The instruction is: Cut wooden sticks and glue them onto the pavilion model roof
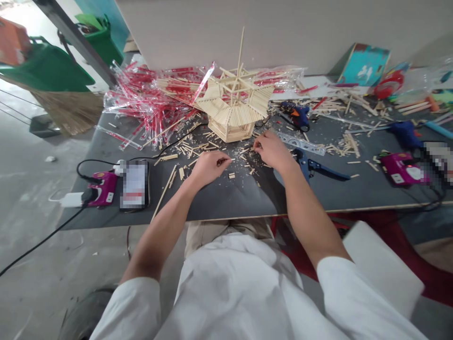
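My left hand (210, 166) is closed in a pinch low over the table. A pale bit shows at its fingertips, too small to tell whether it is held. Across a narrow gap, my right hand (272, 148) also has its fingers pinched together; whatever they hold, if anything, is hidden. Short cut wooden sticks (231, 175) lie scattered around both hands. Just beyond them stands a pavilion-like model (231, 113) built of thin wooden sticks, with a flared slatted roof and a tall stick rising from its top. Neither hand touches it.
Blue-handled cutters (325, 170) and a clear ruler (300, 143) lie beside my right hand. Red-and-clear wrappers (152, 101) heap at the back left. A glue gun (300, 117) rests behind. A phone (134, 185) and purple power strip (102, 189) sit left, with cables crossing the table.
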`<action>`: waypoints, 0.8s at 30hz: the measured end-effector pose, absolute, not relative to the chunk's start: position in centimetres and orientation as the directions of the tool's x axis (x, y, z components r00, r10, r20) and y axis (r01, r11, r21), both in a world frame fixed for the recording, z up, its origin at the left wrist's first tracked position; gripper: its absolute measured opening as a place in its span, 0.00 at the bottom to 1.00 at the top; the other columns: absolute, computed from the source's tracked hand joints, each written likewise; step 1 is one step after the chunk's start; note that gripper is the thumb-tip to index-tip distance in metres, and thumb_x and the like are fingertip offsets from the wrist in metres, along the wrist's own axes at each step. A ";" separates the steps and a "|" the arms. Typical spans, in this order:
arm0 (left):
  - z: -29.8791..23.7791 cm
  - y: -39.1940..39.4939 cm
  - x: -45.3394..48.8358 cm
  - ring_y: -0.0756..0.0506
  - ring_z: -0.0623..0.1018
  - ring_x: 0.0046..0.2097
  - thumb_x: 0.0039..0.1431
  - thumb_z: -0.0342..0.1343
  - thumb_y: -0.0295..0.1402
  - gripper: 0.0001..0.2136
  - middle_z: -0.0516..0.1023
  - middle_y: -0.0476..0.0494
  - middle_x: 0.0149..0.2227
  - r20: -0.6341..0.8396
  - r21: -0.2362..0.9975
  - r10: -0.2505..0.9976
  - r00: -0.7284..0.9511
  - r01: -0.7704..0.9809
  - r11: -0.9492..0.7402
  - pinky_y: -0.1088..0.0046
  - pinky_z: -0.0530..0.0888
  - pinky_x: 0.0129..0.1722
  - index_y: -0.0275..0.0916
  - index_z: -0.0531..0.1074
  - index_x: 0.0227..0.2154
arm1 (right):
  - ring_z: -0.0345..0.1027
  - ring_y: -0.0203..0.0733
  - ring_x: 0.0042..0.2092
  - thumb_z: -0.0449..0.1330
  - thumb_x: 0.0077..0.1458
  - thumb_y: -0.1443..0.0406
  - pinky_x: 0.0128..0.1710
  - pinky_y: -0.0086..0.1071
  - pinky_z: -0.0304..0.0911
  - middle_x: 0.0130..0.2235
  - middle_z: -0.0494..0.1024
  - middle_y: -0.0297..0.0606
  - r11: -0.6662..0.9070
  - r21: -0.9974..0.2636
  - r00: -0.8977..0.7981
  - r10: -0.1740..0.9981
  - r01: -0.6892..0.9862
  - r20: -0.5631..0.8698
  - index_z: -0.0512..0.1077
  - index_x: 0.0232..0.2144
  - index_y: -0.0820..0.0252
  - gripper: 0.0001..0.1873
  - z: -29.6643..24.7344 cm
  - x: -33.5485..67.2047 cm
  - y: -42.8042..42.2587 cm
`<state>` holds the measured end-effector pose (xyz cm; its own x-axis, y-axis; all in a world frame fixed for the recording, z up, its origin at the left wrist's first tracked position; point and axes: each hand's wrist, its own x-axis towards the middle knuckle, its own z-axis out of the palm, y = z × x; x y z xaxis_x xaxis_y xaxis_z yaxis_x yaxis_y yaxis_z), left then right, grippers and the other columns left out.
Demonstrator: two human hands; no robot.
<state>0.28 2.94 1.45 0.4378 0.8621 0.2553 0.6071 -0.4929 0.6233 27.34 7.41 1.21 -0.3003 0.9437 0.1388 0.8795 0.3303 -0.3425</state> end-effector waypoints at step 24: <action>0.7 3.1 0.8 0.49 0.77 0.31 0.64 0.60 0.40 0.11 0.84 0.47 0.31 0.235 0.755 0.915 0.327 0.532 -0.384 0.73 0.71 0.34 0.39 0.83 0.35 | 0.75 0.40 0.32 0.79 0.42 0.54 0.34 0.38 0.73 0.36 0.84 0.38 -0.025 -0.996 -0.030 0.999 -0.084 -0.023 0.76 0.40 0.55 0.26 -1.6 27.3 8.5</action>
